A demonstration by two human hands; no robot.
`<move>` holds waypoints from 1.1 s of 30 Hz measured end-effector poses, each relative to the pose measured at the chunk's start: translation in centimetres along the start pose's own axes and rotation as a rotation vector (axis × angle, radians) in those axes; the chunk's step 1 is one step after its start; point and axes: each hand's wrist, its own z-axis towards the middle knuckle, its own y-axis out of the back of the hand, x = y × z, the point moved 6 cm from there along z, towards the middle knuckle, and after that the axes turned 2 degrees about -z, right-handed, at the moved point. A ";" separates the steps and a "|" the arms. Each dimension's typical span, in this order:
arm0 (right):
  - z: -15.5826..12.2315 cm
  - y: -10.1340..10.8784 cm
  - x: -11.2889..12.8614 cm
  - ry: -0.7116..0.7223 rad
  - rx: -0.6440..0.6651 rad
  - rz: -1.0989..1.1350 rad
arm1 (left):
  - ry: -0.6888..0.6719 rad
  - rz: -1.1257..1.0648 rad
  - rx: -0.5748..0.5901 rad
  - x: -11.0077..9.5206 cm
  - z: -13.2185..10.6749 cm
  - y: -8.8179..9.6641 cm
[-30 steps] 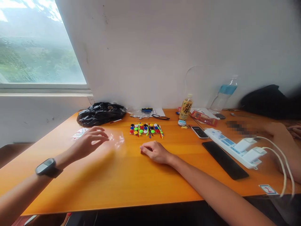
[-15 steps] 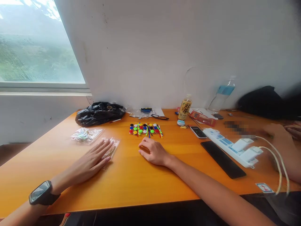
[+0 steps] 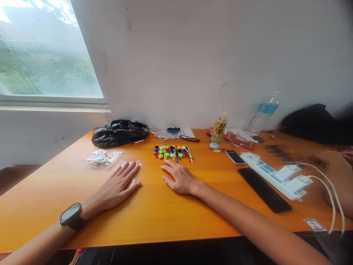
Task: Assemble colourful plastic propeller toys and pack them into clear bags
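Note:
My left hand (image 3: 120, 187), a dark watch (image 3: 71, 216) on its wrist, lies flat with fingers spread over a clear plastic bag (image 3: 135, 178). The hand hides most of that bag. Just beyond it is another clear bag (image 3: 103, 158) with small pale pieces inside. My right hand (image 3: 180, 179) rests on the table with its fingers loosely stretched and nothing in them. In front of its fingertips sit rows of small round colored pieces (image 3: 173, 150), with thin green, blue, yellow and red sticks among them.
A black plastic bag (image 3: 120, 133), eyeglasses (image 3: 189, 138) and a drink bottle (image 3: 218, 129) stand along the wall. To the right are a white phone-like device (image 3: 235, 157), a black phone (image 3: 263, 189) and a power strip (image 3: 271, 176) with cables. Another person's hand (image 3: 331, 162) is at far right.
My left hand has slid slightly right on the plastic bag. The fingers of my right hand have uncurled toward the colored pieces. The view has shifted a little.

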 end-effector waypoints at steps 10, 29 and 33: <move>0.4 0.1 0.3 -0.010 0.023 -0.017 | -0.069 -0.051 0.054 0.7 1.6 3.6; 0.5 0.8 0.9 0.051 -0.041 0.013 | -0.102 -0.098 -0.170 -4.9 10.1 -1.7; 0.4 1.0 0.9 0.058 -0.040 0.044 | -0.068 -0.110 -0.173 -4.5 9.9 -1.6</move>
